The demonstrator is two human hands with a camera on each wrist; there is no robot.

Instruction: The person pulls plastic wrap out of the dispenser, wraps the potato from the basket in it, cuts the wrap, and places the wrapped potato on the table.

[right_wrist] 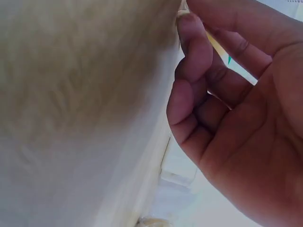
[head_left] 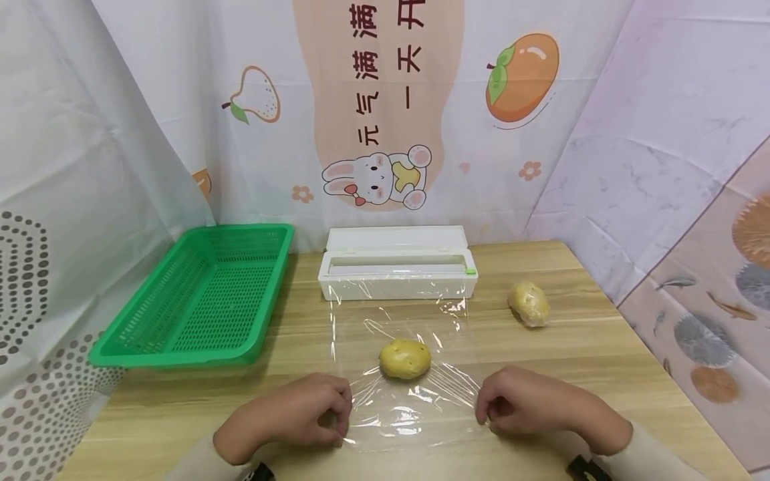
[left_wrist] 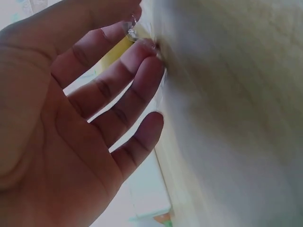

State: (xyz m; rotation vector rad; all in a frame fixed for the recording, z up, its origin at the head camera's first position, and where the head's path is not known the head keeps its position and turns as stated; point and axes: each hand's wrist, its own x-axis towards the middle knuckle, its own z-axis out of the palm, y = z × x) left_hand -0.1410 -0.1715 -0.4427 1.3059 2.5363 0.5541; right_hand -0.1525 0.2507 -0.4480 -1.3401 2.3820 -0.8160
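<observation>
A sheet of clear cling film (head_left: 397,417) runs from the white dispenser box (head_left: 397,287) towards the person and lies spread over the table. On the film rests a bare yellow potato (head_left: 405,359), with creases fanning out to both sides of it. The left hand (head_left: 301,411) pinches the film's near left corner between thumb and fingertips; in the left wrist view a bit of film (left_wrist: 135,32) shows at the fingertips. At the near right corner, the right hand (head_left: 529,404) pinches the film, its other fingers curled.
A green plastic basket (head_left: 252,334) stands at the back left. Behind the film, the dispenser's lid (head_left: 397,237) is raised, with a small green slider (head_left: 470,270) at its right end. A film-wrapped potato (head_left: 529,304) lies at the right on the wooden table (head_left: 601,354).
</observation>
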